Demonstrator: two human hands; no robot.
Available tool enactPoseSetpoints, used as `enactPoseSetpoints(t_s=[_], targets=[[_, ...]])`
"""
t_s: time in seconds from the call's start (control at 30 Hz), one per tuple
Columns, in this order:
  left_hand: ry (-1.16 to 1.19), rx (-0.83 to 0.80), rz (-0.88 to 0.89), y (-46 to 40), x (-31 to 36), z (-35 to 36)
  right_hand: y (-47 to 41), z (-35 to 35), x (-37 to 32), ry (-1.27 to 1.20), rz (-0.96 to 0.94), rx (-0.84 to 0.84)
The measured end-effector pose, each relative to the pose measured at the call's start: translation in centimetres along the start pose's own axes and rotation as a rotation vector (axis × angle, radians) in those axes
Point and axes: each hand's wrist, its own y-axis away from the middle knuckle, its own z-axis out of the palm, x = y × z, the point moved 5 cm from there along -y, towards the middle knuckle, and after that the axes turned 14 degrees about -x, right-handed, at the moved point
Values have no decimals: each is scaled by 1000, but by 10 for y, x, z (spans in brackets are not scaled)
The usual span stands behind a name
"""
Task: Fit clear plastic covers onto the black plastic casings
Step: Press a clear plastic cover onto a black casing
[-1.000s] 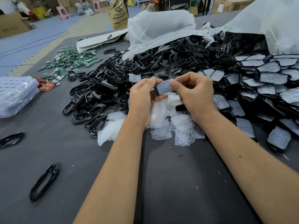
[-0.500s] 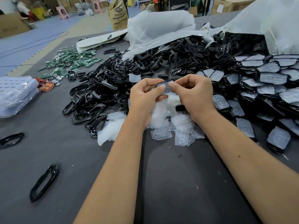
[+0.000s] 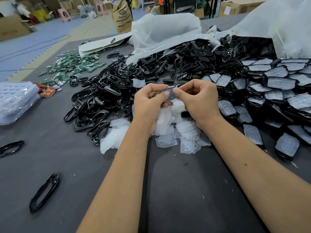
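warehouse floor with cardboard boxes and sacks lies behind a wide dark grey table (image 3: 50, 157) strewn with parts. black frames (image 3: 101, 98) are heaped toward the table's middle and far side, loose clear covers (image 3: 168, 132) lie in a small pile just below the hands, and finished casings with covers on (image 3: 279, 83) overlap along the right edge, spilling from a plastic bag (image 3: 286, 22). green circuit boards (image 3: 74, 66) lie toward the far left.

both hands are raised above the clear pile, meeting over one black casing (image 3: 170, 95) with a clear cover on its upper face. the left hand (image 3: 149, 101) curls round the casing's left end, thumb on top; the right hand (image 3: 198, 100) pinches the right end, thumb tip pressing the cover. so both sets of fingers are closed on the same piece, thumbs almost touching.

judging by the pose, the step in hand is seating the cover into the casing. to do it well, the thumbs should walk along the rim from the middle outward so each edge is pressed home, while the fingers underneath brace the shell against bending; a lifted corner would be the thing to check for.

the casing's long axis runs roughly left to right between the hands, tipped slightly, its covered face turned up toward the camera. which end is which i cannot tell, since the fingers hide both.
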Motion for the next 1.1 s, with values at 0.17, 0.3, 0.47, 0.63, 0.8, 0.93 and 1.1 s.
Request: enactPoseSetpoints(t_s=[0.17,0.3,0.47,0.63,0.8,0.93,1.1], targets=[[0,8,-6,1,0,0,0,0,0,8,1,13],[9,9,6,0,0,0,0,-1,0,24,4,22],[11,2,14,0,-1,0,0,-2,-2,37,3,31],[24,2,16,0,-1,-1,0,-1,-2,37,15,21],[25,5,24,0,-1,-1,0,1,0,-22,54,-21],[41,5,23,0,-2,-2,0,1,1,-74,83,-45],[74,-21,21,0,-2,-4,1,1,-2,-234,74,-125]])
